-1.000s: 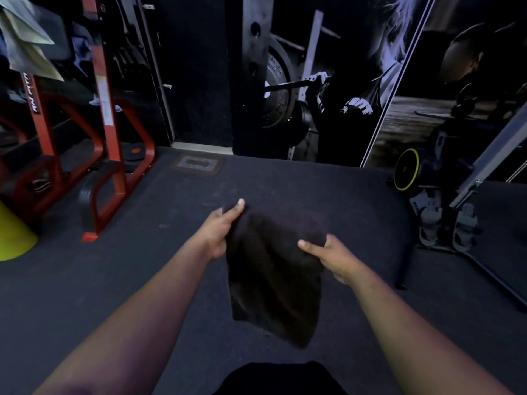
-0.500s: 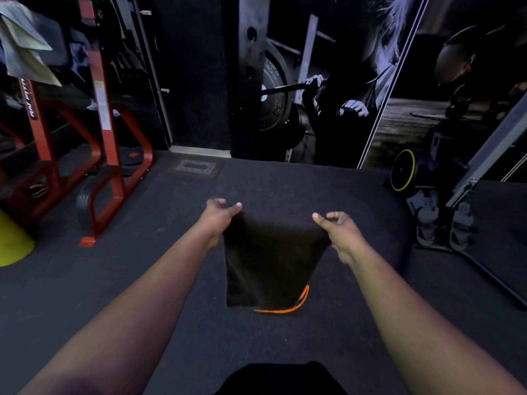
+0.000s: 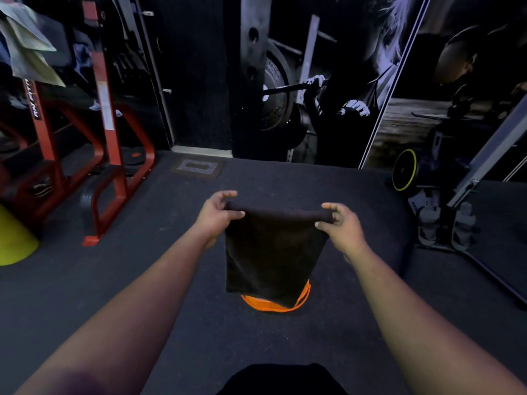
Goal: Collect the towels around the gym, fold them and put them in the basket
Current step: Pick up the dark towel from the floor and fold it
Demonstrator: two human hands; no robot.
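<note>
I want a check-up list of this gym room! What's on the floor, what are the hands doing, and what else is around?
Surface: dark floor mat, a small patch set in it near the wall.
Job's things: black towel hanging in the air by its top edge; orange basket on the floor beneath it, mostly hidden.
Clutter: yellow cone at the left edge; cloths draped up high on the left.
Hands: left hand and right hand each pinch a top corner of the towel.
Cables: nothing seen.
Surroundings: red rack, wall poster, black and yellow wheel, grey machine.
</note>
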